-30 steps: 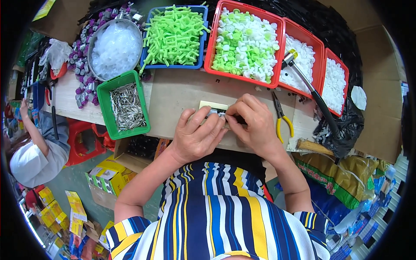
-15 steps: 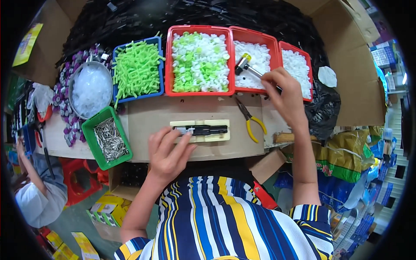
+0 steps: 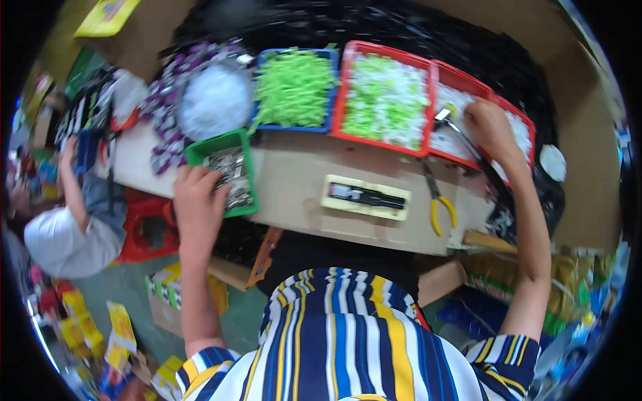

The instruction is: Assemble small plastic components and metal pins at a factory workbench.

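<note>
My left hand [image 3: 200, 200] is at the left rim of a green bin [image 3: 251, 180] of small metal pins [image 3: 231, 170]. Its fingers are bent, with a gap to the thumb, and I see nothing held. Over the red bins of white pieces, my right hand [image 3: 493, 130] points its fingers down; blur hides whether they hold anything. A small hammer [image 3: 461, 132] with a yellow-tipped head lies beside that hand, across the red bin [image 3: 468, 77]. On the table, a cream fixture block [image 3: 333, 202] holds a long black part [image 3: 374, 198], out of reach of both hands.
Yellow-handled pliers [image 3: 438, 200] lie right of the block. Along the back stand a round bowl of clear pieces [image 3: 217, 100], a blue bin of green sticks [image 3: 294, 87] and a red bin of green and white caps [image 3: 384, 100]. Another person [image 3: 73, 227] works at far left.
My left hand has left the black part in the block and moved left to the green bin. My right hand has let go of the hammer. The view has shifted, with motion blur.
</note>
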{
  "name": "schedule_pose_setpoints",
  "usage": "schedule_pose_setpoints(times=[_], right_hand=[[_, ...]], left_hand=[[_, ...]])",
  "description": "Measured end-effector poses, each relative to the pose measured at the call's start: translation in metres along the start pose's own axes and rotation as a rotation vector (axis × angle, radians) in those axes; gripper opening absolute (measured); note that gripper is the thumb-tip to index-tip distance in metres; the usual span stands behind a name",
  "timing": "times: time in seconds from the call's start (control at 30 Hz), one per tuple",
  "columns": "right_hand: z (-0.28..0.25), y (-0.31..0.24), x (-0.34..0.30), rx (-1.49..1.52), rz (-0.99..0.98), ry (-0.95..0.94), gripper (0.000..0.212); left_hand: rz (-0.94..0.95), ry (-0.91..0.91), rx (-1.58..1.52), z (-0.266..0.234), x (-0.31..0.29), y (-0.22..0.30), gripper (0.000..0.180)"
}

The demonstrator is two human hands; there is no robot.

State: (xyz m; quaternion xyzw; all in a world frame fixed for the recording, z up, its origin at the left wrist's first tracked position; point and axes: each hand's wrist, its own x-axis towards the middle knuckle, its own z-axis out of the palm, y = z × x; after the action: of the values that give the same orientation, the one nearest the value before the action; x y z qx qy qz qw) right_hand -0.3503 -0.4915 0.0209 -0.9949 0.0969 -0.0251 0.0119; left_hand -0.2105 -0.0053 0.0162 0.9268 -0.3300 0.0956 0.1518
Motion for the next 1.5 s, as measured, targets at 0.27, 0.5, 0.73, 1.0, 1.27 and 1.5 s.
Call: schedule_pose_setpoints(times=[0.27, 0.5, 0.73, 1.0, 1.27, 1.5], right_hand=[[-0.02, -0.015, -0.009, 0.254, 0.117, 0.182, 0.011], [-0.039, -0.079, -0.028, 0.501, 0.126, 0.256, 0.01], [-0.028, -0.13, -0.044, 0.787, 0.042, 0.205, 0.006], [-0.001, -0.182, -0.048, 1.119, 0.039, 0.172, 0.007], [0.007, -0.224, -0.053, 1.509, 0.183, -0.029, 0.008], [0.014, -0.231, -0.058, 1.62, 0.184, 0.05, 0.007]], left_hand=[[-0.03, 0.011, -0.104, 0.008, -0.002, -0.012, 0.004], [-0.018, 0.016, -0.138, 0.008, 0.001, -0.018, 0.009], [0.033, 0.021, -0.076, 0.011, 0.01, -0.016, 0.009], [0.051, 0.271, -0.172, -0.005, 0.007, 0.01, 0.008], [0.156, 0.394, -0.602, 0.018, -0.008, 0.097, 0.02], [0.275, 0.451, -0.689, 0.031, -0.013, 0.116, 0.022]])
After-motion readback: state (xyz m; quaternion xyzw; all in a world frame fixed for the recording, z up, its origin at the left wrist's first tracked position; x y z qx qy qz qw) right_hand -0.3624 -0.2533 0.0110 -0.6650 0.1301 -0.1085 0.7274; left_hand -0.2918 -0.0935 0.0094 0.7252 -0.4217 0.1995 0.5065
